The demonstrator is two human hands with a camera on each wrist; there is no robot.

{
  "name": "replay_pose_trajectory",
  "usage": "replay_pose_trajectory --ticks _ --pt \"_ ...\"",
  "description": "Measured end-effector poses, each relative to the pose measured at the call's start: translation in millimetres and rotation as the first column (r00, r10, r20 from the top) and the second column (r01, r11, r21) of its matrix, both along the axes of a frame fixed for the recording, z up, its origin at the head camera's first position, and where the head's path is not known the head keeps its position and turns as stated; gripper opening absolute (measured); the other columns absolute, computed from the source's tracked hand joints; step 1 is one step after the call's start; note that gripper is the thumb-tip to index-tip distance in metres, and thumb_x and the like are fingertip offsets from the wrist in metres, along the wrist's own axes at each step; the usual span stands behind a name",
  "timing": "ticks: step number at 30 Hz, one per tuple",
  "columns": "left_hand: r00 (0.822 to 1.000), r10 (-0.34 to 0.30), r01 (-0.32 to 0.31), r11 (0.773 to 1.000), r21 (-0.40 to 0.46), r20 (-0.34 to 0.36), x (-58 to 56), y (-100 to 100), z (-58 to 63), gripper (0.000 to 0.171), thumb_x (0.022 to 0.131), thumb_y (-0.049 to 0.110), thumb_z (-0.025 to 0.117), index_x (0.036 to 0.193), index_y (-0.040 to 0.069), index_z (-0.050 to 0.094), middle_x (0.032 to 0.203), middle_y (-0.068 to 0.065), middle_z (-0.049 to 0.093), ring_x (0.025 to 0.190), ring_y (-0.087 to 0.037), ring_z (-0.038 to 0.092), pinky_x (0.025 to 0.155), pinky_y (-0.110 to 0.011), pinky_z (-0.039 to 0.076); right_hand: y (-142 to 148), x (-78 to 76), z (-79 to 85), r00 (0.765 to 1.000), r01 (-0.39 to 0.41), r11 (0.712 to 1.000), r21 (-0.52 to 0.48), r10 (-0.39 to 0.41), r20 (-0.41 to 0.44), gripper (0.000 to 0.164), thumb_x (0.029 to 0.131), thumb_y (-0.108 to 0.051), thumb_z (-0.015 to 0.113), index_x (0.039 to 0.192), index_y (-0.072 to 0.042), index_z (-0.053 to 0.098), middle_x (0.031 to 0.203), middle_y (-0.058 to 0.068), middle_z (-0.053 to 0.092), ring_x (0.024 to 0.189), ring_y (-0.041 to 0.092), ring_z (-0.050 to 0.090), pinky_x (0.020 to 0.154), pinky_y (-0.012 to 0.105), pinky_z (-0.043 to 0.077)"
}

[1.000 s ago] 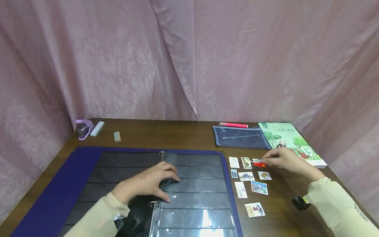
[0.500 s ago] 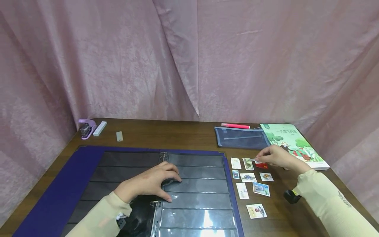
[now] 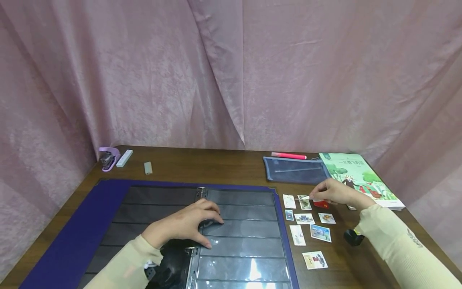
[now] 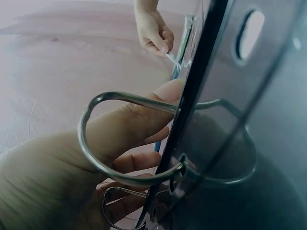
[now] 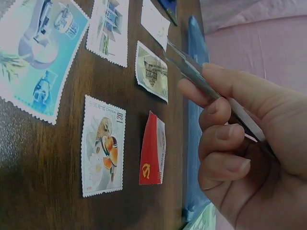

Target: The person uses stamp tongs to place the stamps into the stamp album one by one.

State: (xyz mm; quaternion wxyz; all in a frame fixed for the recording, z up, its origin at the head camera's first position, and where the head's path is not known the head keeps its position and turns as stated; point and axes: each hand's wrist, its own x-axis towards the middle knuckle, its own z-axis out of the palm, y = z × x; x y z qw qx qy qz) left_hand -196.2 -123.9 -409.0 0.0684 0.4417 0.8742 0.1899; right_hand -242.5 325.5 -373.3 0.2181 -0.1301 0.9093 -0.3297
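Your right hand [image 3: 333, 192], fingers curled, pinched slim silver metal tweezers [image 5: 244, 116], whose tips pointed left of it, near small rectangular perforated paper stamps [image 5: 103, 146]; one red paper stamp [image 5: 150, 155] lay just below that hand. Your left hand [image 3: 187, 224], thumb and fingers spread, gripping nothing visible, rested on the blue-bordered clear-pocketed ring album [image 3: 238, 245].

the tweezers [image 5: 192, 73] are silvery, one stamp [image 5: 149, 151] red and whitish.
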Motion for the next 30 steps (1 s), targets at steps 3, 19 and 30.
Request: replay_pose_trajectory --ticks 3,19,30 --pt "1.000 0.001 -0.001 1.000 -0.002 -0.001 0.2 0.5 0.2 0.059 0.062 0.052 0.073 0.114 0.029 0.058 0.124 0.006 0.048 0.111 -0.010 0.040 0.094 -0.034 0.040 0.8 -1.6 -1.7 1.000 0.005 1.000 0.006 -0.005 0.018 0.026 0.084 -0.022 0.061 0.096 0.001 0.067 0.053 -0.004 0.042 0.040 0.004 0.030 0.038 0.019 0.026" --pt "0.999 -0.002 0.002 1.000 0.011 0.037 0.5 -1.0 0.3 0.058 0.063 0.054 0.071 0.114 0.029 0.058 0.124 0.007 0.047 0.112 -0.009 0.039 0.094 -0.034 0.040 -3.6 -7.3 -6.2 0.997 -0.055 0.997 -0.053 0.057 0.046 0.025 0.085 -0.021 0.059 0.092 0.001 0.066 0.062 0.004 0.055 0.044 0.005 0.043 0.038 0.019 0.030" --pt "0.999 -0.001 0.001 1.000 0.009 0.039 -0.2 -1.3 -0.6 0.058 0.063 0.055 0.071 0.114 0.031 0.057 0.124 0.008 0.047 0.111 -0.008 0.039 0.094 -0.034 0.039 -10.5 -10.9 -4.3 0.996 -0.075 0.997 -0.021 0.076 0.049 0.022 0.085 -0.020 0.060 0.092 0.000 0.068 0.055 -0.001 0.048 0.042 0.004 0.036 0.039 0.018 0.030"
